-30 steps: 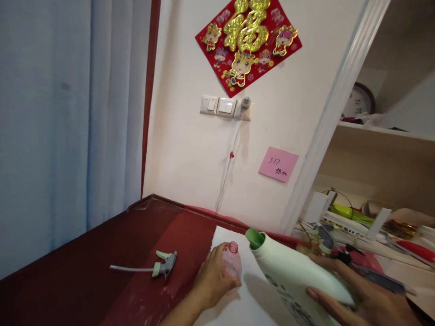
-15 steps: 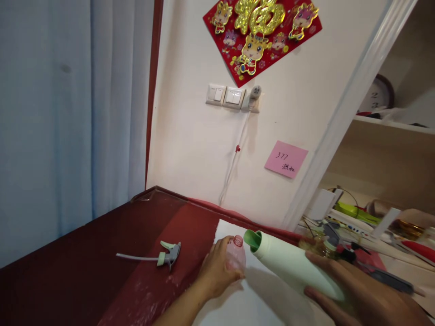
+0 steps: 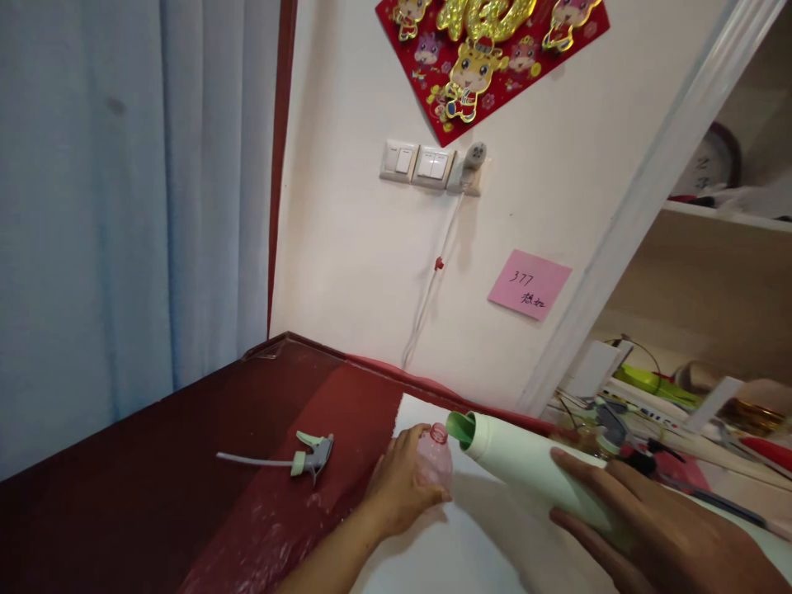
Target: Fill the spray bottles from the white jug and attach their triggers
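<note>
My left hand (image 3: 405, 478) is wrapped round a see-through pink bottle (image 3: 436, 466), which stands upright with its threaded neck uncapped. In my right hand (image 3: 656, 511) is a pale green jug (image 3: 513, 445), lying tilted nearly on its side. The jug's green spout (image 3: 459, 428) points left, close beside the bottle's mouth; I cannot tell whether they touch, and no liquid stream shows. Left of my left hand, a grey and pale green trigger spray head (image 3: 313, 456) with a long dip tube rests on the dark red table (image 3: 186, 487).
Beneath the bottle lies a white sheet (image 3: 461, 536). At the right, a cluttered surface holds tools and a bright green item (image 3: 656, 384). The wall behind carries switches (image 3: 430, 167), a plugged-in cable (image 3: 426, 293) and a pink note (image 3: 530, 285). A blue curtain (image 3: 124, 206) hangs at left.
The jug's spout has come slightly closer to the bottle's mouth, and the jug lies a bit more level. Both hands keep their hold. The whole view has shifted a little.
</note>
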`<control>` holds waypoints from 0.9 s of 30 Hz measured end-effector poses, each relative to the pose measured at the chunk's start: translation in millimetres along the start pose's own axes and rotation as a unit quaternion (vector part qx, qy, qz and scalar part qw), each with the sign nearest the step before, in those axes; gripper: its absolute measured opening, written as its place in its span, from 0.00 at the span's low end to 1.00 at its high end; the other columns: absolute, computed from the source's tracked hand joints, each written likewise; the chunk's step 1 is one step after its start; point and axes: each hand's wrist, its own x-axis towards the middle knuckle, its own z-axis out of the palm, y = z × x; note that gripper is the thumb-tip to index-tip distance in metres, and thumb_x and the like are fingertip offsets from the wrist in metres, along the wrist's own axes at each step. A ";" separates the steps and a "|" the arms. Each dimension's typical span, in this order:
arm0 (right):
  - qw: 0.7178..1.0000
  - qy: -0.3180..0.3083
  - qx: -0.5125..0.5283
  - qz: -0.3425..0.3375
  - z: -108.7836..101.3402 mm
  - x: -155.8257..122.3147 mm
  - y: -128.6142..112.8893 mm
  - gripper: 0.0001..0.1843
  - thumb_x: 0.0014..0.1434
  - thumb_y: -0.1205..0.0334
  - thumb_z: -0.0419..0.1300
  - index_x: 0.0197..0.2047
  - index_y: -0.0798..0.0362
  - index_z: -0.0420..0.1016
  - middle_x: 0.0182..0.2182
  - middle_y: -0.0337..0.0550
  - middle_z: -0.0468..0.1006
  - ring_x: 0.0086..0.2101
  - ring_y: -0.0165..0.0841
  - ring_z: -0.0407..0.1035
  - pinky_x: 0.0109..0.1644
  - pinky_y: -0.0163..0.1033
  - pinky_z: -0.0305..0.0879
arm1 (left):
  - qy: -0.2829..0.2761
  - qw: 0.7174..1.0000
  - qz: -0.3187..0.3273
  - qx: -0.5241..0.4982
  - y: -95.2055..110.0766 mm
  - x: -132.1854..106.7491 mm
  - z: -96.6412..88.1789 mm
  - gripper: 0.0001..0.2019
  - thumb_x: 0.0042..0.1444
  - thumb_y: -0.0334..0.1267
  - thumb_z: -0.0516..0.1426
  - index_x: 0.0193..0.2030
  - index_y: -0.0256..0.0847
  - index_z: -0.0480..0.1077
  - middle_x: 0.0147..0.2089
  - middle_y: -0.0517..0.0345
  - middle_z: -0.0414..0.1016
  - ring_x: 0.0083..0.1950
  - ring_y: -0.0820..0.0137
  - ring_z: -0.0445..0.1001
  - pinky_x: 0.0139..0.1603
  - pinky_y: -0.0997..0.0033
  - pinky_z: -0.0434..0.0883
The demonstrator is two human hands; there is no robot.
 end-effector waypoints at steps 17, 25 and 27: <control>0.999 0.010 -0.016 -0.026 0.8 7.5 -2.5 0.21 0.69 0.52 0.48 0.56 0.52 0.74 0.32 0.47 0.82 0.25 0.39 0.79 0.24 0.41 0.76 | -0.006 1.000 0.002 0.003 0.4 0.6 -1.1 0.43 0.40 0.41 0.68 0.66 0.49 0.61 0.67 0.55 0.67 0.66 0.58 0.65 0.65 0.65 0.61; 0.999 -0.004 -0.038 -0.036 -1.9 13.2 -4.1 0.20 0.70 0.55 0.47 0.53 0.53 0.76 0.30 0.46 0.81 0.24 0.38 0.78 0.22 0.41 0.75 | -0.011 1.000 -0.001 0.003 4.8 -0.8 -2.8 0.41 0.42 0.42 0.67 0.65 0.51 0.61 0.67 0.56 0.67 0.66 0.56 0.65 0.65 0.63 0.62; 0.999 -0.005 -0.036 -0.038 -2.0 13.3 -3.5 0.20 0.70 0.55 0.47 0.53 0.53 0.76 0.30 0.46 0.81 0.23 0.38 0.78 0.22 0.41 0.74 | -0.008 1.000 -0.002 0.003 5.4 -0.2 -2.5 0.41 0.41 0.42 0.67 0.65 0.51 0.61 0.67 0.56 0.68 0.65 0.56 0.66 0.64 0.63 0.62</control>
